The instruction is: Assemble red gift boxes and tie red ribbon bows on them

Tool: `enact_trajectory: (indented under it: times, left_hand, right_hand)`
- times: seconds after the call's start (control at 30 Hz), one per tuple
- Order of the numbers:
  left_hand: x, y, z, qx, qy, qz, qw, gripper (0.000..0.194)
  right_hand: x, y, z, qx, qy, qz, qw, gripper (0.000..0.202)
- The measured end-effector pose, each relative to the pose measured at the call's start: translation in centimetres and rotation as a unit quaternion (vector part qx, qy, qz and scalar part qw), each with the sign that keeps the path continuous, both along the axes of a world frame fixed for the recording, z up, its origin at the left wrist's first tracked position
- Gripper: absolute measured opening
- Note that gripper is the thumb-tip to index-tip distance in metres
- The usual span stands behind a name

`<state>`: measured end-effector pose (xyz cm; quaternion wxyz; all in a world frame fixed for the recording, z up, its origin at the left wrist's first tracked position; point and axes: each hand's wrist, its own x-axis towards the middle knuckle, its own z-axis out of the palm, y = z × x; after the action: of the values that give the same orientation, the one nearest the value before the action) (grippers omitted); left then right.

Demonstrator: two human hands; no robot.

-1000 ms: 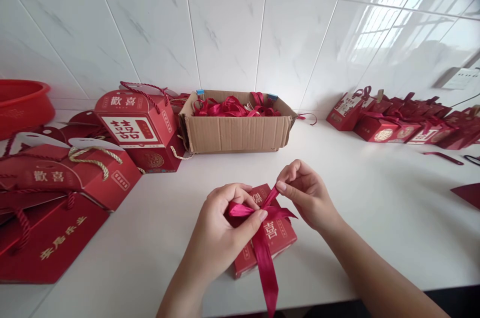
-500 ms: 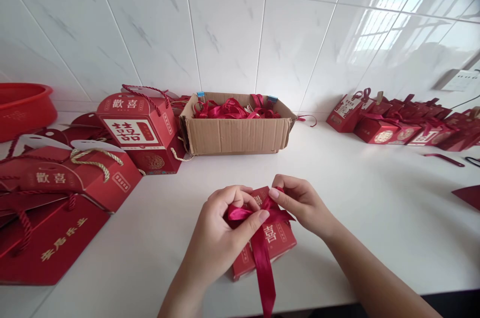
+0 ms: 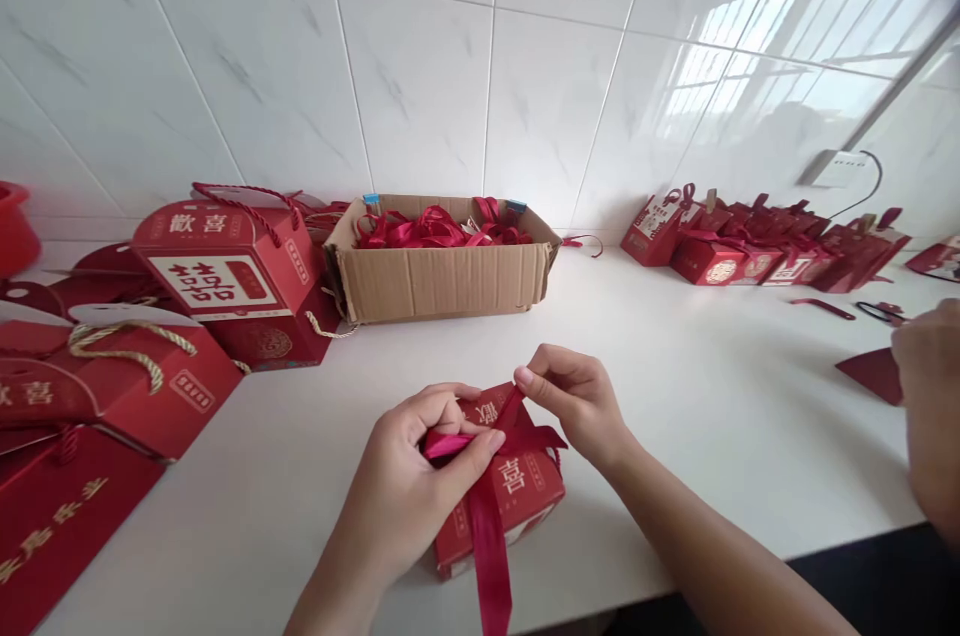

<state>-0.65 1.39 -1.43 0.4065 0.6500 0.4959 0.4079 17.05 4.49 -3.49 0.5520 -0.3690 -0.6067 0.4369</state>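
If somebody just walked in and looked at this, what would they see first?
Probably the shiny, deep-pink ribbon in the lower middle, pinched by the left hand and the right hand over a small red box. Next might be the open cardboard box behind them, with red ribbons heaped inside. Big red gift boxes crowd the left side too.

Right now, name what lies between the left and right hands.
The head view shows magenta ribbon over a red box between left hand and right hand.

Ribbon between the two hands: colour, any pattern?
The satin ribbon is deep pinkish red with no visible pattern; best seen in the head view.
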Motion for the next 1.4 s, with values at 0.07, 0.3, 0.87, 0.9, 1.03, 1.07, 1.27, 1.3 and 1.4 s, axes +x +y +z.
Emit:
enact_trajectory:
  times: [0.07, 0.3, 0.87, 0.9, 1.03, 1.07, 1.27, 1.3, 1.4]
  left_hand:
    - [0.0, 0.0, 0.1, -0.002, 0.000, -0.001, 1.000, 0.038]
    - [0.3, -0.3, 0.3, 0.014, -0.009, 0.035, 0.999, 0.042]
    - [-1.5, 0.5, -0.4, -0.021, -0.179, -0.042, 0.983, 0.029]
    - [-1.4, 0.4, -0.4, -0.021, -0.188, -0.041, 0.981, 0.029]
    - [-1.0, 0.1, -0.2, -0.038, -0.200, -0.048, 0.978, 0.027]
    - [-0.9, 0.0, -0.1, -0.040, -0.198, -0.049, 0.978, 0.027]
    - [-0.2, -0.3, 0.4, -0.030, -0.176, -0.054, 0.982, 0.035]
    - [-0.2, -0.3, 0.4, -0.029, -0.171, -0.057, 0.983, 0.036]
    - [-0.1, -0.1, 0.3, -0.016, -0.154, -0.053, 0.986, 0.039]
  right_hand:
    - [0.0, 0.2, -0.1, -0.005, 0.008, -0.005, 1.000, 0.034]
    - [0.1, 1.0, -0.2, -0.062, 0.059, 0.123, 0.989, 0.031]
    - [0.7, 1.6, -0.2, -0.029, 0.084, 0.082, 0.993, 0.033]
    - [0.8, 1.6, -0.2, -0.034, 0.080, 0.070, 0.994, 0.035]
    - [1.1, 1.4, 0.0, -0.032, 0.052, 0.016, 0.998, 0.026]
    - [1.2, 1.2, 0.1, -0.023, 0.044, 0.015, 0.999, 0.024]
    - [1.5, -0.1, 1.1, 0.037, -0.086, 0.149, 0.984, 0.024]
    - [1.6, -0.1, 1.2, 0.041, -0.103, 0.161, 0.981, 0.024]
    - [2.3, 0.6, 1.2, 0.038, -0.125, 0.217, 0.967, 0.057]
